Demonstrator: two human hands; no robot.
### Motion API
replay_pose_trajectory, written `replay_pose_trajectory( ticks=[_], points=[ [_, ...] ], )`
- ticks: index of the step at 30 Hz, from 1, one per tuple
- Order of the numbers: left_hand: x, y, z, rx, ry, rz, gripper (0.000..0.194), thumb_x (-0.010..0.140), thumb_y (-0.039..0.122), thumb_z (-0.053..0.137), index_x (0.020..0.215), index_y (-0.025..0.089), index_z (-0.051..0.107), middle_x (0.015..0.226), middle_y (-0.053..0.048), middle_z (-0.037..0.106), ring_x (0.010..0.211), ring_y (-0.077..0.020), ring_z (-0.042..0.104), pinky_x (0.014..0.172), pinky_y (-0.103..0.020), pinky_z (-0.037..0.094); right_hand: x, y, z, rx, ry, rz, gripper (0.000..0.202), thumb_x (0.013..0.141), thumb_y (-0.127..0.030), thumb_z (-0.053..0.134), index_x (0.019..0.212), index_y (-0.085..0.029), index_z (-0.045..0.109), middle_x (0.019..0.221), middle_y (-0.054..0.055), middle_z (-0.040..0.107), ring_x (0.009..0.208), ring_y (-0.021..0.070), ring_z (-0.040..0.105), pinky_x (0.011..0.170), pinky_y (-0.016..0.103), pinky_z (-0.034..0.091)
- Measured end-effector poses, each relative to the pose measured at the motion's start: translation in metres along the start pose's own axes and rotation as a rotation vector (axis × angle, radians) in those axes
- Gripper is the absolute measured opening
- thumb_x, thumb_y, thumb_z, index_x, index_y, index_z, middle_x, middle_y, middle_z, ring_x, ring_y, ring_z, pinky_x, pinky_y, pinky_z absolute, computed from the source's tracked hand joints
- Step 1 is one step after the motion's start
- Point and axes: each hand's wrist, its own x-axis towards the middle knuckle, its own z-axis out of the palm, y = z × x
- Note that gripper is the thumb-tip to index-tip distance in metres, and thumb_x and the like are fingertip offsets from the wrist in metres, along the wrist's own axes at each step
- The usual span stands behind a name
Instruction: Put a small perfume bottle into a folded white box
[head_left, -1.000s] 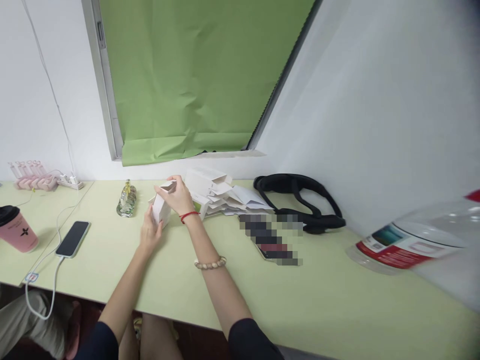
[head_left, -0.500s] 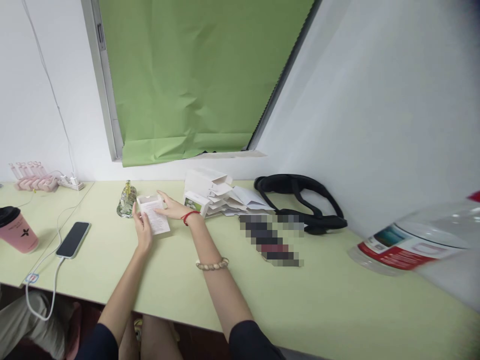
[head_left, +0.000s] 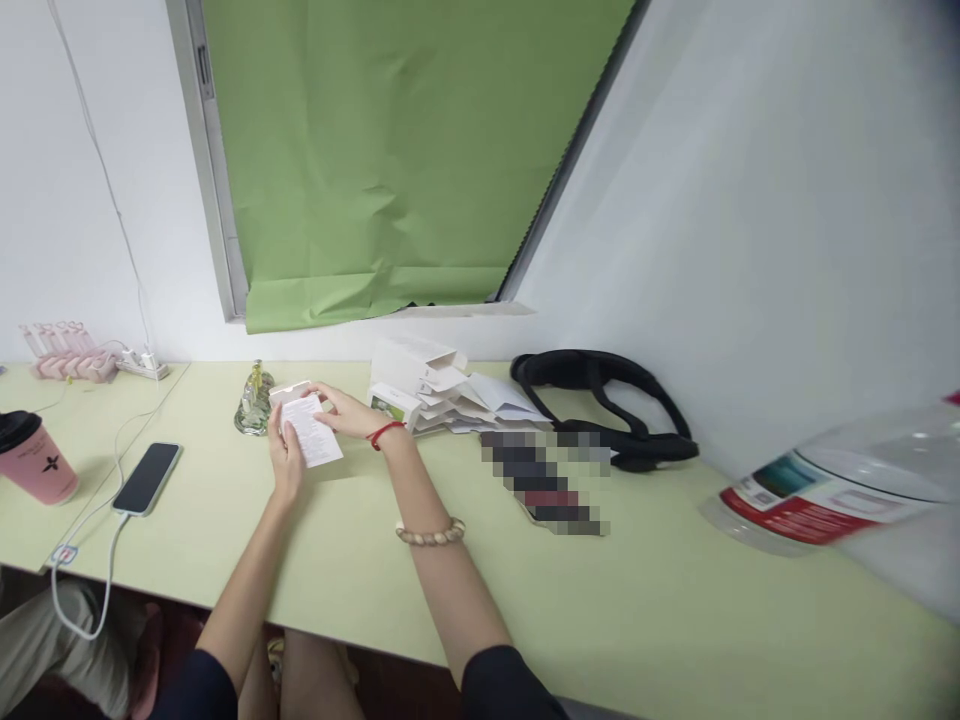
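Above the pale counter [head_left: 600, 600], left of the frame's centre, my left fingers [head_left: 292, 440] and right fingers [head_left: 327, 418] pinch the white carton [head_left: 323, 446], boxy a second ago, now seemingly pressed flat.

The desk [head_left: 637, 610] is softly and evenly lit, while dimness is seen beneath it. The bottle [head_left: 825, 490] is stretched and blurred at far right; one patch [head_left: 547, 485] (right of centre) is pixelated.
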Motion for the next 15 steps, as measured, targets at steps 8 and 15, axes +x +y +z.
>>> replay_pose_trajectory(
  ticks=[8,15],
  points=[
    [-0.0056,-0.0053,-0.0020,0.145,-0.107,-0.017,0.049,0.096,0.054,0.032,0.125,0.016,0.038,0.106,-0.011,0.056,0.077,-0.0139,0.055,0.070,-0.027,0.047,-0.0022,-0.0003,-0.0103,-0.086,-0.150,0.115,0.032,0.077,-0.001,0.045,0.104,-0.013,0.055,0.111,0.010,0.054,0.107,0.0212,0.050,0.098,0.040,0.040],
    [-0.0053,-0.0034,-0.0055,0.388,-0.038,0.153,0.040,0.097,0.048,0.027,0.112,0.015,0.045,0.118,-0.015,0.049,0.109,-0.0205,0.051,0.091,-0.036,0.043,-0.0008,-0.0054,-0.0064,0.048,0.035,-0.015,0.026,0.071,-0.009,0.058,0.094,-0.016,0.047,0.106,0.008,0.052,0.103,0.0186,0.052,0.091,0.034,0.045]
  ],
)
